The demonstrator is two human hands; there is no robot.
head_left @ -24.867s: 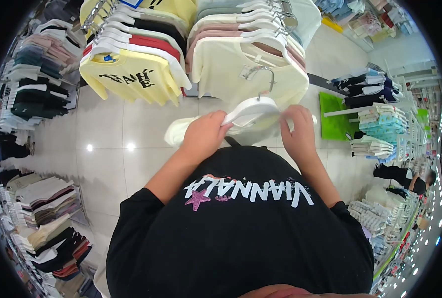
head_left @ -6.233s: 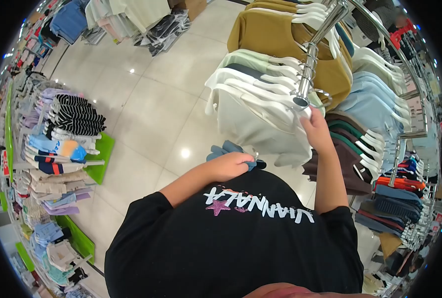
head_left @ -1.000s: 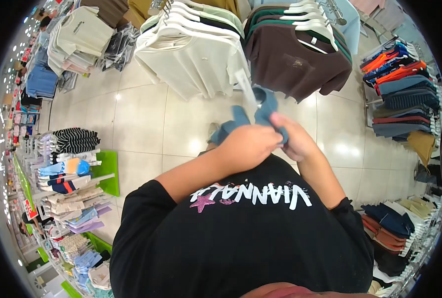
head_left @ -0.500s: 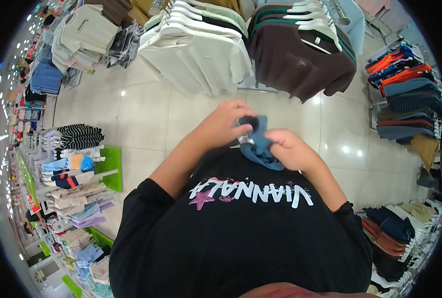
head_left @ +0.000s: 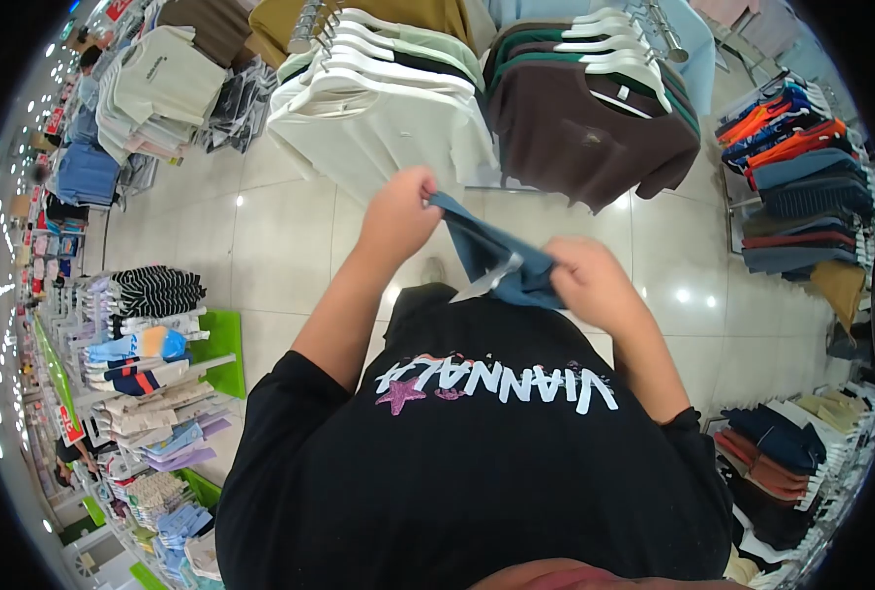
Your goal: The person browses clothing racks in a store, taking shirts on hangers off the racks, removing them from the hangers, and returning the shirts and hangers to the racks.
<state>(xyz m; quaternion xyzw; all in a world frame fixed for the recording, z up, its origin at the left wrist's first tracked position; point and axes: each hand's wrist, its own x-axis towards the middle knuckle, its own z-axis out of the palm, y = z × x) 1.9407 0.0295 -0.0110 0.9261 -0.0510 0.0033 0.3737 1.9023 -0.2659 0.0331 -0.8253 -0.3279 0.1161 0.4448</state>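
Note:
A blue-grey cloth garment [head_left: 486,241] is stretched between my two hands in front of my stomach. My left hand [head_left: 400,211] is closed on its upper left corner, fingers pinched together. On the other side, my right hand [head_left: 595,283] grips the garment's bunched right end, a little lower. A white strip [head_left: 491,279], perhaps a tag or part of a hanger, lies against the cloth; its kind is unclear. The garment's lower part rests close to my black shirt [head_left: 477,442]. Its full shape is hidden by the folds.
Ahead hang white T-shirts [head_left: 388,128] and a dark brown T-shirt [head_left: 590,138] on white hangers. Clothes racks stand on the right [head_left: 811,197] and lower right [head_left: 772,452]. A left rack holds striped clothes [head_left: 157,292] beside a green panel [head_left: 225,354]. Tiled floor [head_left: 290,236] lies between.
My left hand has moved up and left, pulling the garment from a bunch into a stretched strip. My right hand has shifted slightly right and still grips it.

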